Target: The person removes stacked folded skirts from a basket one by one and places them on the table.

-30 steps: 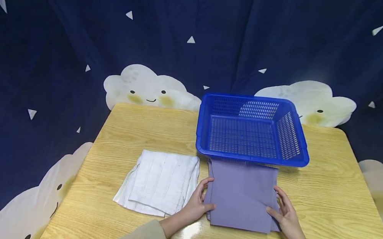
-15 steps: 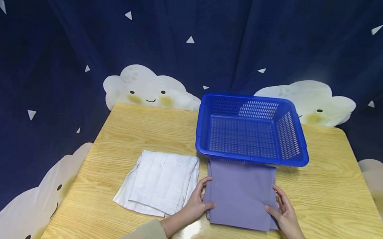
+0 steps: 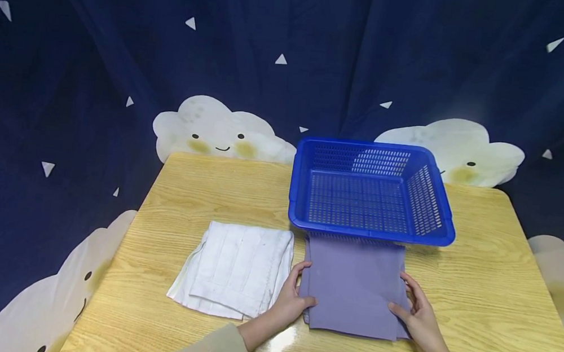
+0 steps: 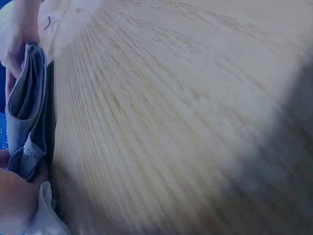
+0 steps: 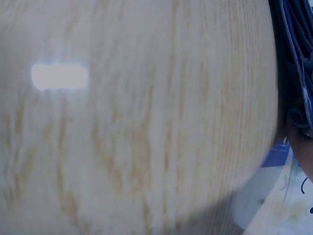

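A folded purple cloth (image 3: 355, 288) lies in front of the basket, several layers thick. Its left edge is gripped by my left hand (image 3: 291, 304), thumb on top and fingers round the side. My right hand (image 3: 421, 320) holds the opposite edge the same way, thumb over the upper layer. In the left wrist view the stacked folds of the cloth (image 4: 24, 105) show edge-on, raised a little off the wood, between my left hand (image 4: 17, 203) and my right hand (image 4: 19, 41). The right wrist view catches only the cloth's dark layered edge (image 5: 296, 54) and part of my right hand (image 5: 302, 154).
A blue perforated plastic basket (image 3: 303, 223) stands behind the purple cloth, its front rim right at the cloth's far edge. Left of my left hand lies a folded white cloth (image 3: 237, 268). The wooden table (image 3: 493, 310) meets a dark blue curtain (image 3: 251, 76) with cloud prints.
The purple cloth has shifted very slightly left and away from me, and the right hand with it. Both hands keep their hold; basket and white cloth stay put.
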A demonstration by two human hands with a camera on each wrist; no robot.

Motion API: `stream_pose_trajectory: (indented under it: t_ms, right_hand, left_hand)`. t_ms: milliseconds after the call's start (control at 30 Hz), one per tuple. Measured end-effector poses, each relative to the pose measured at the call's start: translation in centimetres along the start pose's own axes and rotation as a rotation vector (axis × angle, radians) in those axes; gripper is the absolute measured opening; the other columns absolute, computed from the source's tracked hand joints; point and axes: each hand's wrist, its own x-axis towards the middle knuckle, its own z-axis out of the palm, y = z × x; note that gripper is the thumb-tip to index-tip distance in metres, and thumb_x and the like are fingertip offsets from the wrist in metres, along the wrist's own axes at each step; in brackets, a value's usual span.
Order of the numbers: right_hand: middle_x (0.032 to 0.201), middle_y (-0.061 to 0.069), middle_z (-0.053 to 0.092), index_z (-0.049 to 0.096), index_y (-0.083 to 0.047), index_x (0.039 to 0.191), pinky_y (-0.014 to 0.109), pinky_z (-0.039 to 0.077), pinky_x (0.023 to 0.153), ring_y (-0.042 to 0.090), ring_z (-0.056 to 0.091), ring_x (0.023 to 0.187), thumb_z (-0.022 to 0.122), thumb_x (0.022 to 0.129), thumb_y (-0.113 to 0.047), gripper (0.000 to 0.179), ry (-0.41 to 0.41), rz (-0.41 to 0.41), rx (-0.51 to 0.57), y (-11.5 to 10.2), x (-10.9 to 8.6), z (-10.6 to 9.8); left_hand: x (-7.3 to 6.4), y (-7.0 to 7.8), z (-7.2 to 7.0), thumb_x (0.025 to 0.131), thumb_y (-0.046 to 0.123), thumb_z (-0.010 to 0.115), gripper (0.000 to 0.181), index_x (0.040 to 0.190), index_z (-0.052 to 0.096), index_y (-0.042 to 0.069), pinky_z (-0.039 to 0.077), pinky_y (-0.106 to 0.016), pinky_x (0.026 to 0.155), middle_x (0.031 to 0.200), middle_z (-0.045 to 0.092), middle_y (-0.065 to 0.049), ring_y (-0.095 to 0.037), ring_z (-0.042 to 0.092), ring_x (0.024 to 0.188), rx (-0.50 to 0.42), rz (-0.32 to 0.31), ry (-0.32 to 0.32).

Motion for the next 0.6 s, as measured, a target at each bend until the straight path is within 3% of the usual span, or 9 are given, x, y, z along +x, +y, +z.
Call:
stream_pose_trajectory:
  t_ms: [100,267,433,600]
  right_hand:
    - [0.114,0.001,0.041,0.026,-0.006,0.142,0.007,0.04,0.079,-0.006,0.045,0.097,0.065,0.08,0.0,0.074,-0.007,0.011,-0.016,-0.2,0.1,0.0]
    - [0.111,0.006,0.044,0.027,-0.005,0.141,0.016,0.048,0.071,-0.005,0.051,0.091,0.066,0.078,0.003,0.075,0.008,0.046,-0.032,-0.5,0.1,0.1]
    - [0.105,0.002,0.048,0.027,-0.001,0.14,0.024,0.052,0.066,-0.001,0.055,0.084,0.066,0.076,0.007,0.075,0.02,0.054,-0.041,-0.4,0.1,0.3]
    - [0.104,0.015,0.051,0.028,0.002,0.138,0.026,0.052,0.061,0.001,0.056,0.079,0.066,0.075,0.009,0.074,0.025,0.041,-0.066,-0.4,0.2,0.3]
  left_hand:
    - [-0.2,0.2,0.1,0.061,-0.022,0.05,0.075,0.132,0.033,-0.001,0.055,-0.036,0.068,0.118,0.039,-0.02,-0.029,0.058,0.092,0.004,-0.002,0.008]
    - [0.3,-0.8,-0.1,0.061,-0.022,0.05,0.075,0.132,0.033,-0.002,0.055,-0.037,0.069,0.118,0.039,-0.022,-0.03,0.057,0.092,0.014,-0.007,0.019]
    - [0.9,-2.4,-0.3,0.062,-0.02,0.052,0.076,0.132,0.034,0.001,0.054,-0.036,0.07,0.119,0.041,-0.018,-0.028,0.057,0.093,0.049,-0.014,0.045]
    - [0.7,-2.2,-0.1,0.062,-0.019,0.055,0.072,0.129,0.038,0.0,0.054,-0.032,0.07,0.117,0.047,-0.018,-0.027,0.058,0.09,0.112,0.0,0.076]
